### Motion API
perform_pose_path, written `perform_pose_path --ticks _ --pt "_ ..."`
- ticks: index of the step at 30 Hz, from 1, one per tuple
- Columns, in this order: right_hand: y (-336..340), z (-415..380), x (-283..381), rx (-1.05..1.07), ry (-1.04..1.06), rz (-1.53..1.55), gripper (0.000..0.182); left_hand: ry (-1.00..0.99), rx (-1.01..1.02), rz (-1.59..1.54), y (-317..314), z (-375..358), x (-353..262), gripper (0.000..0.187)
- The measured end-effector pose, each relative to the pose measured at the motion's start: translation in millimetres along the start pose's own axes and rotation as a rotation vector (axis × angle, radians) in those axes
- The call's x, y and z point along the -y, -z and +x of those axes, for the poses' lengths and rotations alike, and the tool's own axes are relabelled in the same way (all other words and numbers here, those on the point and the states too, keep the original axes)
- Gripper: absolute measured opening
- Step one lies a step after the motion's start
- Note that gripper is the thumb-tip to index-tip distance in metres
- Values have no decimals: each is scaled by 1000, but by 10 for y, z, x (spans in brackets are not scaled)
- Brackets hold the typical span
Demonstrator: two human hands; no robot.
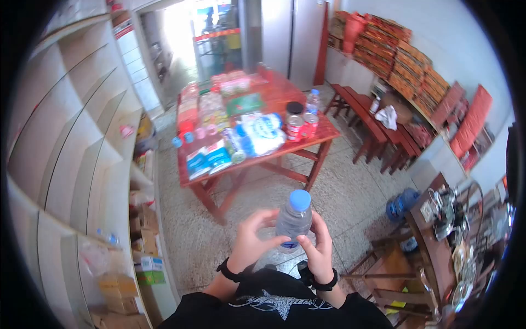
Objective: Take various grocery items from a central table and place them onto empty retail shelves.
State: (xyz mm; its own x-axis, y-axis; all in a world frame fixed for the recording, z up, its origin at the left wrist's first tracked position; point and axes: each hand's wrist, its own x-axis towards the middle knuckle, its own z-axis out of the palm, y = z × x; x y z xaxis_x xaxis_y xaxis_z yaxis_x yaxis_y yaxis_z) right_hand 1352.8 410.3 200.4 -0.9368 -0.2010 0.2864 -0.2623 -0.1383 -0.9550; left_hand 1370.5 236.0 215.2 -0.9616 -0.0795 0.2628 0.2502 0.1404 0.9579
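Observation:
Close in front of my body is a clear plastic bottle [290,222] with a blue cap, held upright between both hands. My left hand [256,233] wraps its left side, thumb across the front. From the right, my right hand [318,241] closes round it with the thumb on the lower front. Dark bands circle both wrists. Beyond the bottle stands a red wooden table [323,131] loaded with goods: a white-and-blue plastic pack [263,134], blue-and-white packets [211,158], a dark-lidded jar [295,118] and another blue-capped bottle [312,101].
Shelving units [82,131] line the left wall, with boxes [118,285] low down. Red benches [367,120] stand at the right, holding a white cloth [387,117]. A sewing machine [446,211] sits on a desk at right, near a large blue water jug [402,204].

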Motion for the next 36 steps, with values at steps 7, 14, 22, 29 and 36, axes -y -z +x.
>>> perform_pose_path --ticks 7,14,22,29,36 --pt "528 33 -153 -296 -85 -81 60 81 348 -112 -608 606 276 58" --pt "861 671 -393 -396 -76 -122 58 80 456 -148 -934 1474 656 58" --pt "1186 1850 -484 -323 3 -233 56 -71 417 -207 -1062 2624 850 59" --pt "1390 2434 -865 -415 9 -132 57 -86 454 -107 -1200 3314 1069 59" --pt "1623 2969 -1234 -137 -215 -192 59 170 361 -119 -1152 3609 1489 56"
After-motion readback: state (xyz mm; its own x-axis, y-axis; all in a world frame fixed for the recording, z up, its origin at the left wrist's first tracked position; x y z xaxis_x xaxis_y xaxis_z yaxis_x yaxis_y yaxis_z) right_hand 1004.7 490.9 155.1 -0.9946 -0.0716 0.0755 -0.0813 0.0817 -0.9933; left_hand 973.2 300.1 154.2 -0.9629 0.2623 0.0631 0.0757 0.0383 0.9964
